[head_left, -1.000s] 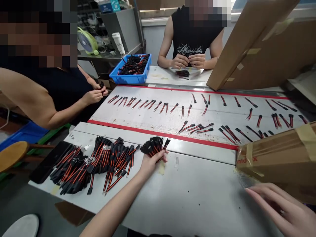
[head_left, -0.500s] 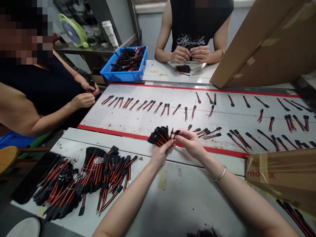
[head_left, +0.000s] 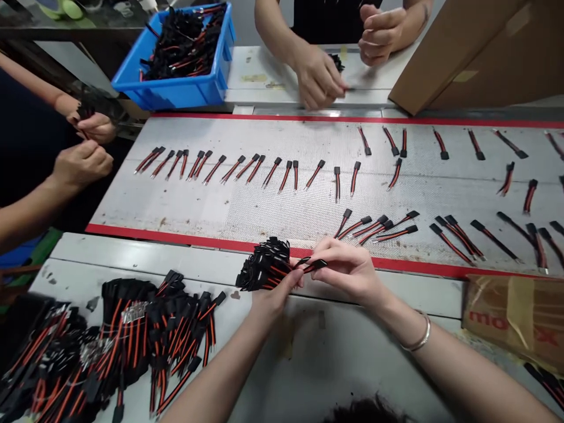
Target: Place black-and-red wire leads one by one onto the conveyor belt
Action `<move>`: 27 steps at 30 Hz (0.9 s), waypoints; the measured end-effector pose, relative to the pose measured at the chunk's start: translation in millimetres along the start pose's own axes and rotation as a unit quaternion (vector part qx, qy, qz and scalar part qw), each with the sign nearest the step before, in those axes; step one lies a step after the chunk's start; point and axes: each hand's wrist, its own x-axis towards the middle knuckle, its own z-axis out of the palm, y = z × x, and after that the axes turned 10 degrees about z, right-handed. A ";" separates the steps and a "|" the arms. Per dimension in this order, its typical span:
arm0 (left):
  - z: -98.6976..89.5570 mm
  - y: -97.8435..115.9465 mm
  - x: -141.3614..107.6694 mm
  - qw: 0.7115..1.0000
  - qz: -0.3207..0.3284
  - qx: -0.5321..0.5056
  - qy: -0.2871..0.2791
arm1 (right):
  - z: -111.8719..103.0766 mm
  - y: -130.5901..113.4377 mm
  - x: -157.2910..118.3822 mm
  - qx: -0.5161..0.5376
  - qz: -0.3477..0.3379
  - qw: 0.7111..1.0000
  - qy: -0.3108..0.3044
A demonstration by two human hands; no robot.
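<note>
My left hand (head_left: pixel 277 294) is closed around a bundle of short red-and-black wire leads (head_left: pixel 267 264), their black connector ends fanned to the left. Close beside it, my right hand (head_left: pixel 348 267) pinches a black-ended wire lead (head_left: pixel 316 265) at the bundle's right side. A silver bangle (head_left: pixel 420 332) circles my right wrist. Just beyond my right hand, several loose leads (head_left: pixel 383 226) lie on the mesh belt (head_left: pixel 211 217). Bundled leads (head_left: pixel 127 329) are heaped on the table (head_left: pixel 343 364) to my left.
Red strips edge the belt, with rows of leads along it. A blue bin (head_left: pixel 176 94) full of leads stands at the far left. Cardboard boxes (head_left: pixel 480 59) (head_left: pixel 511 317) stand on the right. Two co-workers' hands (head_left: pixel 319 76) (head_left: pixel 83 164) are across the belt and at left.
My view has tilted down and come closer. The far co-worker's hands have moved apart, one reaching toward the belt. My hands remain together at the bundle.
</note>
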 end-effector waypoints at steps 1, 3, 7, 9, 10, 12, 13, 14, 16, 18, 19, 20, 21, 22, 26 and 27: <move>0.4 2.4 1.0 1.000 -0.009 -0.001 -0.009 | -0.8 0.2 -0.8 0.006 0.007 1.000 0.001; 0.9 4.0 2.9 0.999 -0.023 -0.032 -0.019 | -1.9 1.0 -2.0 0.019 0.028 0.999 0.006; 1.9 -1.2 3.9 0.992 -0.045 -0.115 -0.001 | -1.1 2.3 -2.8 0.040 0.035 0.999 -0.002; 2.7 -3.5 3.3 0.989 -0.054 -0.139 0.011 | 0.6 2.6 -2.9 0.064 0.030 0.997 -0.011; 3.0 -4.0 3.0 0.987 -0.056 -0.148 0.016 | 1.6 2.7 -2.9 0.076 0.029 0.997 -0.014; 3.5 -4.0 2.5 0.986 -0.057 -0.157 0.025 | 3.5 2.8 -3.1 0.092 0.026 0.995 -0.016; 3.6 -3.8 2.4 0.985 -0.055 -0.158 0.030 | 4.3 2.8 -3.3 0.095 0.027 0.995 -0.014; 3.5 -3.6 2.3 0.985 -0.052 -0.158 0.034 | 5.0 2.7 -3.5 0.096 0.030 0.995 -0.011; 2.8 -4.0 2.2 0.986 -0.048 -0.155 0.040 | 5.8 2.4 -3.9 0.091 0.041 0.995 -0.004; 1.8 -5.1 2.1 0.987 -0.044 -0.148 0.042 | 5.9 2.1 -4.2 0.090 0.047 0.995 0.001; 1.3 -5.9 2.1 0.988 -0.042 -0.145 0.043 | 5.6 2.1 -4.1 0.091 0.048 0.995 0.000; 1.0 -6.5 2.1 0.988 -0.040 -0.142 0.043 | 5.1 2.3 -3.8 0.095 0.048 0.994 -0.003; 0.8 -7.0 2.1 0.988 -0.038 -0.142 0.044 | 4.3 2.7 -3.4 0.099 0.050 0.994 -0.009; 0.8 -7.3 2.3 0.988 -0.036 -0.143 0.046 | 3.4 3.2 -2.7 0.101 0.054 0.993 -0.016; 3.4 -6.4 3.0 0.986 -0.031 -0.159 0.044 | 1.1 6.2 0.0 0.062 0.066 0.995 -0.037; 4.3 -6.1 2.9 0.986 -0.033 -0.161 0.042 | 1.1 6.6 0.3 0.048 0.066 0.996 -0.039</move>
